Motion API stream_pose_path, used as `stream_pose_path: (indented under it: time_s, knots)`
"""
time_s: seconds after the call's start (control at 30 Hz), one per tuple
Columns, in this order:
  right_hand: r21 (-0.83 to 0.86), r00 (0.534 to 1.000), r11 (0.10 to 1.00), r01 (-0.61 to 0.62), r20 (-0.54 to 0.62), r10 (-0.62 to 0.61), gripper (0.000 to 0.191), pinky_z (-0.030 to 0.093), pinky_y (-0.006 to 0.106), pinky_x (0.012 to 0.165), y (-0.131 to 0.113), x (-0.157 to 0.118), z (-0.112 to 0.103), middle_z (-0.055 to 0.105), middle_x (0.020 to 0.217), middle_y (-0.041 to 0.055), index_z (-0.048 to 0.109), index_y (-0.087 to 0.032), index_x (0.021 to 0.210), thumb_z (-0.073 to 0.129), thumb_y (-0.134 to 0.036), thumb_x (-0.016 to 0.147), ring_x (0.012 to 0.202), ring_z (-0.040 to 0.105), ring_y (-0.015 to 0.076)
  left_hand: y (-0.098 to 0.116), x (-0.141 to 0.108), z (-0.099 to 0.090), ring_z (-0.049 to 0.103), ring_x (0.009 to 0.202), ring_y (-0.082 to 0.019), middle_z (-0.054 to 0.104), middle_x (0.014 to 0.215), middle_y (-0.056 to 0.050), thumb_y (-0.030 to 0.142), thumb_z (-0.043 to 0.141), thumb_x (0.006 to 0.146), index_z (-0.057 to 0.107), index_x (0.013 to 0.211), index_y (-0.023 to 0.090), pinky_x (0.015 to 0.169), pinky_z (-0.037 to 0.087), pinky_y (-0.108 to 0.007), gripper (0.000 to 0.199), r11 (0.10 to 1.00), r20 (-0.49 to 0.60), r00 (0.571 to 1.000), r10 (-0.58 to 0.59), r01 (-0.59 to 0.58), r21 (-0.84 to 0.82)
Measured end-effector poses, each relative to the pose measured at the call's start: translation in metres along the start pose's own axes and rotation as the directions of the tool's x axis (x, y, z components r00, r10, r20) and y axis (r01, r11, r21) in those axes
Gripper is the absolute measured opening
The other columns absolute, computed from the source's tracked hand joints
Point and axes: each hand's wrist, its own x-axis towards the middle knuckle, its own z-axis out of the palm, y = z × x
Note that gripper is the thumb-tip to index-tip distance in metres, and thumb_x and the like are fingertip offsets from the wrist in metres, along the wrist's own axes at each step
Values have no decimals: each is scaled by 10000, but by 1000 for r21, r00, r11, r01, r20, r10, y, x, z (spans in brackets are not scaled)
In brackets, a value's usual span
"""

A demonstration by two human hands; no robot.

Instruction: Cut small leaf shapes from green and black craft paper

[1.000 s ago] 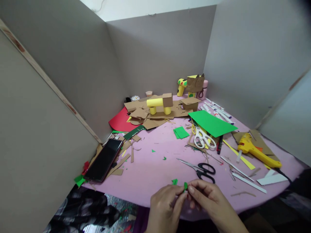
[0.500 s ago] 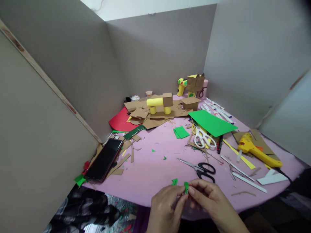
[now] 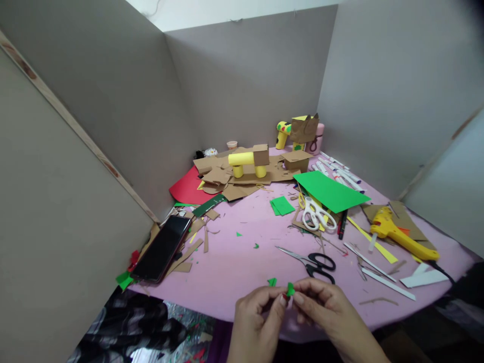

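Note:
Near the front edge of the table, my left hand (image 3: 257, 320) and my right hand (image 3: 327, 310) meet over a small piece of green paper (image 3: 290, 289). Both hands pinch it between thumb and fingertips. Another green paper scrap (image 3: 272, 282) lies just beyond my left fingers. Black-handled scissors (image 3: 312, 262) rest on the table right behind my right hand, blades pointing to the left. Farther back are two green paper squares (image 3: 282, 205) and white-handled scissors (image 3: 317, 217).
On the pink table (image 3: 227, 272), a yellow glue gun (image 3: 401, 237) lies right and a phone (image 3: 162, 249) left. A yellow tube figure with a cardboard head (image 3: 247, 160) stands on cardboard at the back. A green sheet (image 3: 330, 191) lies near several markers (image 3: 346, 176).
My left thumb has shifted up against the green piece, and my left fingers have bent more. The green piece has turned slightly. Everything else on the table stays put.

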Motion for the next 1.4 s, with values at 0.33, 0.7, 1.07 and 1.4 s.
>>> stream_pose_path:
  time_s: [0.33, 0.7, 1.07, 1.4]
  knots:
    - [-85, 999, 996, 17, 48, -13, 342, 399, 213, 501, -3, 1, 0, 535, 547, -42, 677, -154, 746, 660, -494, 726, 479, 501, 102, -12, 1, 3, 643, 679, -173, 702, 729, -49, 251, 582, 796, 691, 796, 172, 640, 485, -221, 135, 998, -17, 999, -40, 40, -42]
    - [-564, 970, 792, 234, 87, -225, 287, 414, 247, 533, -4, 0, -2, 599, 604, 29, 634, -173, 659, 513, -377, 821, 577, 537, 177, -29, 5, 5, 472, 577, -144, 517, 599, -6, 394, 580, 763, 571, 602, 168, 550, 362, -227, 277, 998, 21, 999, -34, 36, -53]
    - [-265, 990, 958, 107, 122, -77, 310, 402, 238, 516, 6, 4, -2, 545, 538, -21, 624, -166, 673, 584, -456, 776, 522, 507, 142, -24, 12, 3, 406, 506, -79, 516, 546, 43, 505, 735, 619, 531, 650, 154, 499, 275, -190, 407, 766, 237, 908, -346, 419, -488]
    - [53, 993, 998, 21, 112, -27, 240, 445, 218, 532, -3, -1, 1, 675, 609, 2, 653, -147, 723, 734, -372, 699, 523, 566, 108, -27, 9, 12, 475, 432, -67, 546, 474, 38, 425, 790, 595, 566, 611, 137, 496, 349, -194, 365, 478, 341, 808, -480, 567, -670]
